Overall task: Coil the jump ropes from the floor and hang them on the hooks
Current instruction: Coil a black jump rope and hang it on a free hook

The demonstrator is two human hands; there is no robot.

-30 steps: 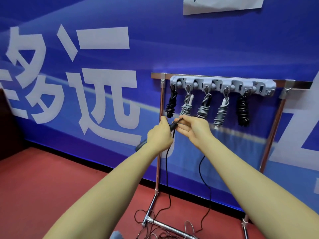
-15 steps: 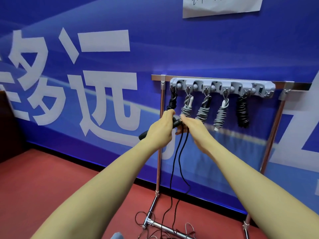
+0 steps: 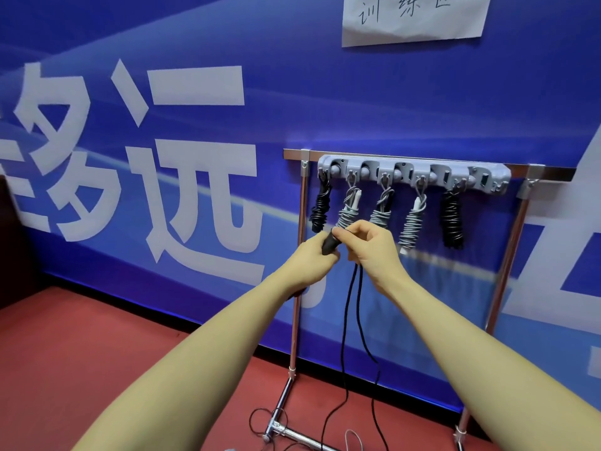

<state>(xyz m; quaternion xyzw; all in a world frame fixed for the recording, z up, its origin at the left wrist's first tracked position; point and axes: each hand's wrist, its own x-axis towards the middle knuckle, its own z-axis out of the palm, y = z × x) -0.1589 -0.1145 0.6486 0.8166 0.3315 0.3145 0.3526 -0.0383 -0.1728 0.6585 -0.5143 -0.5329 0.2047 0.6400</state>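
My left hand (image 3: 312, 260) grips the black handles (image 3: 329, 244) of a black jump rope, held up in front of the rack. My right hand (image 3: 369, 244) pinches the rope's cord close to the handles. Two black strands of the cord (image 3: 349, 320) hang from my hands down to the red floor. Behind my hands, a grey hook rail (image 3: 413, 174) on a metal stand carries several coiled ropes: a black one (image 3: 320, 208) at the left, grey ones (image 3: 411, 222) in the middle, another black one (image 3: 451, 222) at the right.
The metal stand (image 3: 297, 304) has a foot bar on the red floor (image 3: 81, 353), with loose rope loops (image 3: 260, 421) around its base. A blue banner wall (image 3: 162, 157) with white characters stands right behind, with a paper sign (image 3: 413, 17) above.
My right hand has brought the cord up to the handles, so two strands now hang instead of one long loop. Both hands have shifted slightly right in front of the grey coils.
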